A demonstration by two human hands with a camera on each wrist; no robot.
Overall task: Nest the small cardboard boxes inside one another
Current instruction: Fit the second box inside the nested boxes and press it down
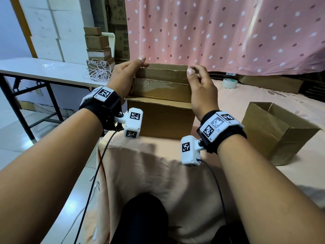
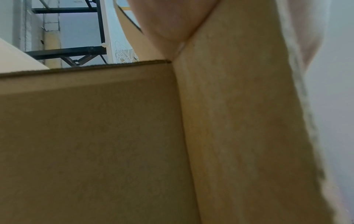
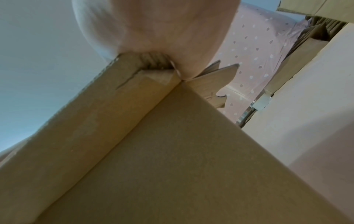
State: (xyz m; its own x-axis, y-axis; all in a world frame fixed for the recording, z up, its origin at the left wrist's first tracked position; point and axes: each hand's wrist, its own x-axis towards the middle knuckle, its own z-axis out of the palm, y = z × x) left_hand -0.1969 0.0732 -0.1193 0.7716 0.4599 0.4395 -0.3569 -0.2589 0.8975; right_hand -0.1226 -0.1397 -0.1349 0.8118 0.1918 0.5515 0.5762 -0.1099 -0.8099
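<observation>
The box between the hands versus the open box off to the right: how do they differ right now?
The box between the hands is gripped at its top corners by the left hand and right hand and sits partly down inside a bigger box. The box on the right stands alone on the cloth, untouched, with nothing visible inside it. Both are plain brown cardboard with open tops.

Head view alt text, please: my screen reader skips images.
Both hands, left and right, hold an inner cardboard box by its upper corners, partly lowered into a larger box. Another open box lies to the right.
</observation>
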